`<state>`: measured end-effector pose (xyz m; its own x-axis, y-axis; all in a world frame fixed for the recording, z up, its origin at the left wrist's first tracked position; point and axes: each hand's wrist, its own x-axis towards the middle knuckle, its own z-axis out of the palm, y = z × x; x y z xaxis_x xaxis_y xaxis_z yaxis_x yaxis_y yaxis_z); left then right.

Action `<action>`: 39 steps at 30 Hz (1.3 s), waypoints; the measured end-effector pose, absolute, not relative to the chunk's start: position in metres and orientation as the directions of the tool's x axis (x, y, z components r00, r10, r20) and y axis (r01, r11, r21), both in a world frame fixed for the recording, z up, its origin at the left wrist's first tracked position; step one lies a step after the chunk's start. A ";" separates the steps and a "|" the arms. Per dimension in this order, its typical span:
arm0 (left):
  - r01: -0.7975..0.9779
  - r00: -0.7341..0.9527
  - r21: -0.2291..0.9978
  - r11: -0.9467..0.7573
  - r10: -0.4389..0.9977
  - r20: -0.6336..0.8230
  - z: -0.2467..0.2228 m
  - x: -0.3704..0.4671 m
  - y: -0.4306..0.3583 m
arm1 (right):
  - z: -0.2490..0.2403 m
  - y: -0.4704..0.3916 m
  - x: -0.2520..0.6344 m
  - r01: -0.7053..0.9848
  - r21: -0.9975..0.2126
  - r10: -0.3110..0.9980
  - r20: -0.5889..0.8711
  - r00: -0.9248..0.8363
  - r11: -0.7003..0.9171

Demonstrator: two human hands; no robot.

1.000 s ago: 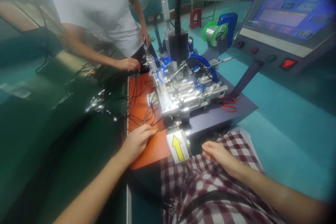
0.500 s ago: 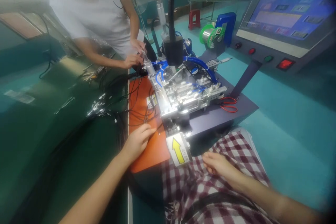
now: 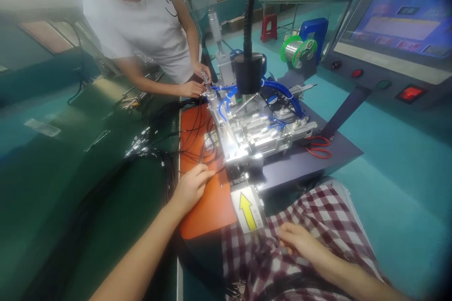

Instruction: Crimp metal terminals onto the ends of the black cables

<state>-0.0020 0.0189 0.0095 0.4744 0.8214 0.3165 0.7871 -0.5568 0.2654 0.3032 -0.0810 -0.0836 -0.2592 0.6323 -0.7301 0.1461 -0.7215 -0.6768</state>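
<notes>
A white label with a bold yellow arrow (image 3: pixel 248 210), its small print unreadable, sits at the near edge of a metal fixture (image 3: pixel 252 134) laced with glossy blue tubing. Left of the fixture, the left hand (image 3: pixel 190 188) rests loosely curled on a smooth orange mat (image 3: pixel 212 204); the right hand (image 3: pixel 300 242) lies relaxed, empty, on checked fabric (image 3: pixel 318 207). Beyond the fixture, a co-worker's hands (image 3: pixel 197 85) touch its far end.

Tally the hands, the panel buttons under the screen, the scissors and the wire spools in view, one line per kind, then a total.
Hands: 4, the left hand on the orange mat, the right hand on the checked cloth, and a co-worker's two hands at the machine
Panel buttons: 4
Scissors: 1
Wire spools: 1
Total: 10
</notes>
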 end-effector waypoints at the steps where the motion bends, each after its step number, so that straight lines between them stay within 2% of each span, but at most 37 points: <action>1: 0.787 0.472 0.269 -0.555 0.823 0.316 0.009 -0.002 0.019 | -0.085 -0.084 0.302 0.153 -0.670 0.625 -0.736 -0.261 -0.726; 10: 0.789 0.441 0.308 -0.532 0.839 0.319 0.006 -0.002 0.021 | -0.090 -0.096 0.284 0.187 -0.702 0.616 -0.699 -0.363 -0.687; 22: 0.786 0.388 0.369 -0.497 0.860 0.333 0.000 0.003 0.026 | -0.074 -0.099 0.268 0.343 -0.766 0.615 -0.642 -0.457 -0.544; 32: 0.786 0.365 0.388 -0.482 0.868 0.338 -0.004 0.005 0.026 | -0.059 -0.106 0.242 0.521 -0.841 0.606 -0.492 -0.625 -0.145; 36: 0.789 0.371 0.379 -0.484 0.866 0.336 -0.004 0.006 0.026 | -0.057 -0.114 0.231 0.508 -0.861 0.534 -0.446 -0.718 -0.037; 39: 0.795 0.375 0.364 -0.485 0.865 0.333 -0.002 0.006 0.026 | -0.063 -0.119 0.223 0.473 -0.881 0.467 -0.425 -0.775 -0.016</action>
